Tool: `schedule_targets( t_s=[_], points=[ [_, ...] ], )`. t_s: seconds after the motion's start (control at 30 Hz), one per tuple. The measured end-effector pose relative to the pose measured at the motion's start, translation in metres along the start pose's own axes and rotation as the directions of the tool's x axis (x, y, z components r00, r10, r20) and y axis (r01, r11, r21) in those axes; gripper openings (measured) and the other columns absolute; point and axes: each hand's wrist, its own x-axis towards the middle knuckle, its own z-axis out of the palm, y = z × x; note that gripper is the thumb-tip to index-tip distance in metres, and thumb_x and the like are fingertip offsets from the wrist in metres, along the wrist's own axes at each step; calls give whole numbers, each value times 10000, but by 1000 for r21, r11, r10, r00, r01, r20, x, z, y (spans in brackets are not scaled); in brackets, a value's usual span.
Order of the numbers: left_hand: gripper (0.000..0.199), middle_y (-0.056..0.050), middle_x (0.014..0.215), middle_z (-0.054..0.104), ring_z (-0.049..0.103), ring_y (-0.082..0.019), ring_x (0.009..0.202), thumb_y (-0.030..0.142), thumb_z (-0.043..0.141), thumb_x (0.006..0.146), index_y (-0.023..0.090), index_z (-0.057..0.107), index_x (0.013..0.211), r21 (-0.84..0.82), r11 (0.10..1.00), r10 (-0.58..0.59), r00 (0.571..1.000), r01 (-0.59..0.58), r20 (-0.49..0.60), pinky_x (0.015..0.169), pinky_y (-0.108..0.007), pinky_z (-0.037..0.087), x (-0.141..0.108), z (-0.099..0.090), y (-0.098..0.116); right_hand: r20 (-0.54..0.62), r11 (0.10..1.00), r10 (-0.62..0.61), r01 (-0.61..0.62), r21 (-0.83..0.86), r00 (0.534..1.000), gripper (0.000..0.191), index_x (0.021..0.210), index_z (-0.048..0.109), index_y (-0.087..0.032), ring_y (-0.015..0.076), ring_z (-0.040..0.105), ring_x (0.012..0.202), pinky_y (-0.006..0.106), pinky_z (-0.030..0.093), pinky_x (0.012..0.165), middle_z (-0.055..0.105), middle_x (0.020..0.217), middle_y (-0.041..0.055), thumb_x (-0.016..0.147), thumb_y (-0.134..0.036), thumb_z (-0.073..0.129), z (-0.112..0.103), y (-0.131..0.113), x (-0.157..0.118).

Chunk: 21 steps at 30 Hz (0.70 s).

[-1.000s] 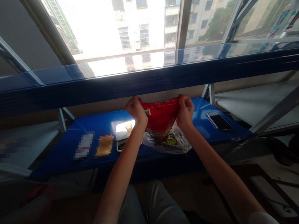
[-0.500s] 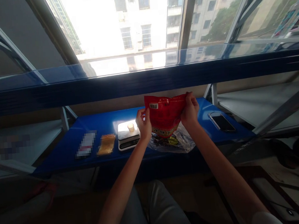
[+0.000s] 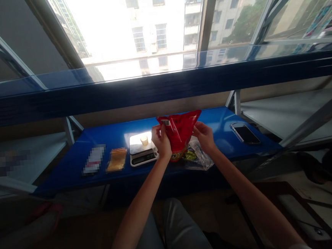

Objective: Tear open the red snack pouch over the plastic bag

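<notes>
A red plastic food bag (image 3: 180,131) with a barcode near its upper left corner hangs upright between my hands, over the blue shelf. My left hand (image 3: 162,141) is closed on its left edge. At the bag's right edge is my right hand (image 3: 204,135), its thumb and fingers pinched on the side. Behind and below the red bag lies a clear plastic bag (image 3: 204,158) with a dark and green print, partly covered. Just left of my left hand stands a small digital scale (image 3: 143,157) with a pale little cup (image 3: 144,140) on its plate.
On the blue shelf (image 3: 79,154), a stack of gold-coloured small bags (image 3: 117,159) and a blurred white packet (image 3: 94,159) lie to the left. A phone (image 3: 245,133) lies on the right. A higher blue shelf edge (image 3: 123,93) crosses in front of the window.
The red bag has come down and its top right corner now stands free. My right hand has moved left and lower along the bag's side.
</notes>
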Motion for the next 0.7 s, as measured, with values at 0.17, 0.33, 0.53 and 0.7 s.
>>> schedule_targets(
  t_s=[0.17,0.33,0.53,0.7],
  points=[
    [298,1,771,628,588,-128,740,489,654,818,193,621,801,56,987,147,989,-148,8,699,-246,451,22,6,1,-78,990,-124,119,-70,989,393,790,664,-227,155,650,696,311,562,617,701,769,-15,604,-527,835,-4,-9,16],
    [328,-28,847,664,619,-150,800,525,622,834,198,639,861,123,985,117,993,-118,22,718,-259,473,20,-4,-12,-74,980,-136,123,-156,988,375,806,616,-224,166,635,714,301,549,583,664,771,-4,666,-532,778,-6,8,9],
    [355,-42,912,684,642,-164,861,557,589,852,212,630,926,164,982,86,995,-94,54,777,-281,492,10,-16,-19,-124,964,-161,129,-231,979,368,881,602,-228,179,627,751,314,551,600,666,856,28,715,-535,718,0,27,4],
    [359,-52,933,693,649,-169,886,557,579,862,209,634,935,179,975,116,990,-129,81,817,-294,492,14,-21,-14,-101,954,-204,175,-242,974,340,843,602,-237,166,616,814,307,552,688,657,892,17,708,-522,729,-2,23,11]
  ],
)
